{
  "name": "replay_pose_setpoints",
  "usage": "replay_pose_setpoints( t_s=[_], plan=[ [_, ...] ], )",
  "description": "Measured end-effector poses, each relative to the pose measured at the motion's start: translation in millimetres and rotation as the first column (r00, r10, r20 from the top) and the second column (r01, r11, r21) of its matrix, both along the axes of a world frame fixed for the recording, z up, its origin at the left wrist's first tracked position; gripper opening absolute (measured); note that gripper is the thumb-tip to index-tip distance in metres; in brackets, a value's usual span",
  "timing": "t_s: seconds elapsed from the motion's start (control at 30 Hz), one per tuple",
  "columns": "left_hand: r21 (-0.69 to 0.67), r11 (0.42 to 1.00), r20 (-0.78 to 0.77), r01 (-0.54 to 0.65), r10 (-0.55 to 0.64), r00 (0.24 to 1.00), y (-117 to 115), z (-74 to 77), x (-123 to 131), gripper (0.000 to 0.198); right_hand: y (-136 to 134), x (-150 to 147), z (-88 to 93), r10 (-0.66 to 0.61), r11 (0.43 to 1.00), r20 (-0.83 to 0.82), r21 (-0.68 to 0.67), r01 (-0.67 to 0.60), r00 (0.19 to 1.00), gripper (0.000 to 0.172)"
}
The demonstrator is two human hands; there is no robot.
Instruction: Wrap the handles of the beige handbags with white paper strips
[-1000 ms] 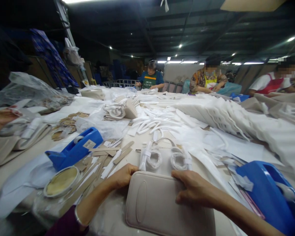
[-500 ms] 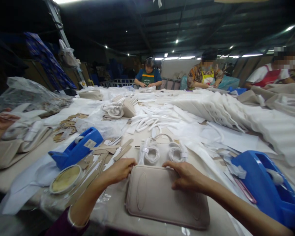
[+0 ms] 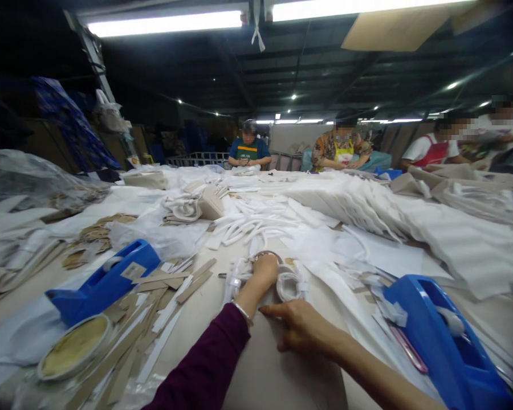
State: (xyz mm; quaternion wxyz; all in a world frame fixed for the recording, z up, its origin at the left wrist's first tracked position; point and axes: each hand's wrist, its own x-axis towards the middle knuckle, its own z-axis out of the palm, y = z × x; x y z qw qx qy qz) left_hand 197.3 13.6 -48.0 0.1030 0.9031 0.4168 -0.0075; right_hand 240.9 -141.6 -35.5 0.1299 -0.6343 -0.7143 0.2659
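A beige bag (image 3: 293, 373) lies flat on the table before me, partly covered by my forearms. Past its far edge sit straps coiled in clear wrapping (image 3: 289, 286) and a curved handle (image 3: 277, 257). My left hand (image 3: 266, 269) reaches over the bag to the handle, its fingers curled down; what they hold is hidden. My right hand (image 3: 303, 326) rests at the bag's far part, index finger stretched out and thumb apart, gripping nothing visible.
Blue tape dispensers stand to the left (image 3: 106, 282) and right (image 3: 447, 336). Near the left one lie a round tin (image 3: 74, 348) and cut strips (image 3: 154, 307). White foam sheets (image 3: 367, 199) spread at right. Several people work across the table.
My left hand has left the bag's left corner and moved forward and right to the handle. My right hand has shifted slightly left on the bag. The view has tilted up.
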Motion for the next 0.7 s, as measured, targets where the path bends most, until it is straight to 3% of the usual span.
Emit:
replay_pose_setpoints(
  t_s=[0.13,0.5,0.6,0.7],
  plan=[
    [0.02,1.0,0.01,-0.019,0.019,1.0,10,-18.4,-3,0.035,1,3,-5.3,0.005,1.0,-0.028,0.022,-0.004,1.0,0.072],
    [-0.015,0.997,-0.005,-0.073,0.073,0.997,9,-24.4,-3,0.035,-2,2,0.5,-0.005,1.0,-0.037,-0.007,0.004,0.999,0.07],
    [-0.015,0.996,0.004,-0.092,0.092,0.996,9,-25.7,-2,0.035,-11,-4,1.4,-0.022,0.998,0.039,0.051,0.02,0.999,0.06],
    [-0.017,0.995,0.016,-0.097,0.098,0.995,8,-24.6,-3,0.035,-27,-11,2.5,-0.07,0.977,0.047,0.206,0.059,0.996,0.036]
  ],
)
